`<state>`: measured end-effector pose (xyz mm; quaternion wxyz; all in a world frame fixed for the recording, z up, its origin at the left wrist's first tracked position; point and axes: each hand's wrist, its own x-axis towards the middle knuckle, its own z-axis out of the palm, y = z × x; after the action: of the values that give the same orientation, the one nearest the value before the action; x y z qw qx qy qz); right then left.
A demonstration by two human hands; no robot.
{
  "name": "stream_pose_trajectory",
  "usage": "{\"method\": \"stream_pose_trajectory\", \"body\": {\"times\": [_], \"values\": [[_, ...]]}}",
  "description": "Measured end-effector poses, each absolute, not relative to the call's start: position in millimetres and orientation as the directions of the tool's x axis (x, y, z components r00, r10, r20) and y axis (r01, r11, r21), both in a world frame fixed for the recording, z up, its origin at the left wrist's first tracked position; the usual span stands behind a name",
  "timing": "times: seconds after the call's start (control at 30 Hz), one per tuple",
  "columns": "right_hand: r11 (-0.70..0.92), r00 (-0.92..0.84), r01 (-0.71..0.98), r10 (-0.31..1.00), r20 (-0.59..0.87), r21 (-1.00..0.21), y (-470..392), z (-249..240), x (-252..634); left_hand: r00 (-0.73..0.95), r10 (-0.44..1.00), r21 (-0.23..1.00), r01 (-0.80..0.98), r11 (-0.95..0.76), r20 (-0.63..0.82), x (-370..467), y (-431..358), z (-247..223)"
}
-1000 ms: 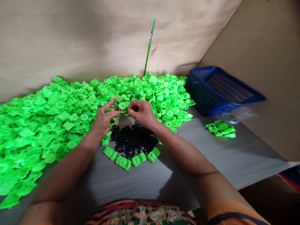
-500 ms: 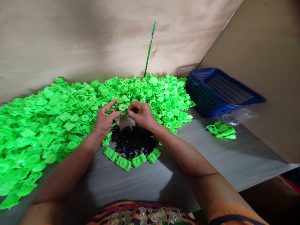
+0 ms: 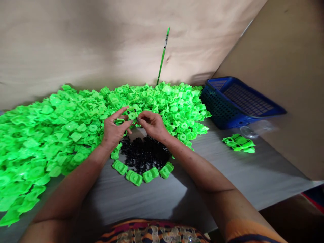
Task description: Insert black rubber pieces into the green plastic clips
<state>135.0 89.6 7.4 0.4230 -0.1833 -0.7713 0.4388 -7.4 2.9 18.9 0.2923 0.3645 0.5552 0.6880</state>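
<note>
My left hand grips a small green plastic car piece between thumb and finger, with a black axle across its upper part. More green pieces with black parts are tucked in the same palm. Close against the held piece, my right hand pinches its fingertips together; a small dark bit shows there, too small to name. Below both hands lies a heap of black parts. Several green car bodies form a curve along its near edge.
A large pile of green pieces spreads across the back and left of the grey table. On the right are a blue basket, clear plastic and green cars. A thin green strip rises behind the pile.
The camera view has tilted slightly, so the scene sits a little lower. Both hands keep nearly the same pose around the green piece.
</note>
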Motion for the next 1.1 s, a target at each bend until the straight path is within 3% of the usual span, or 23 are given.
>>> {"method": "stream_pose_trajectory", "body": {"times": [0.2, 0.47, 0.87, 1.1], "values": [[0.511, -0.554, -0.131, 0.673, 0.491, -0.849, 93.1, 2.4, 133.2, -0.556, 0.812, 0.978, 0.006, -0.211, 0.178, -6.3, 2.6, 20.1], [0.342, -0.557, -0.173, 0.740, 0.378, -0.924, 92.6, -4.7, 126.8, -0.595, 0.799, 0.979, -0.095, -0.178, 0.088, -3.4, 2.9, 17.8], [0.378, -0.504, -0.222, 0.745, 0.438, -0.899, 93.0, -28.6, 115.0, -0.618, 0.786, 0.959, -0.218, -0.182, 0.009, -0.4, 6.1, 14.5], [0.276, -0.541, -0.214, 0.765, 0.349, -0.937, 94.4, -14.0, 121.4, -0.545, 0.838, 0.957, -0.256, -0.138, -0.025, -5.6, 4.8, 21.4]]}}
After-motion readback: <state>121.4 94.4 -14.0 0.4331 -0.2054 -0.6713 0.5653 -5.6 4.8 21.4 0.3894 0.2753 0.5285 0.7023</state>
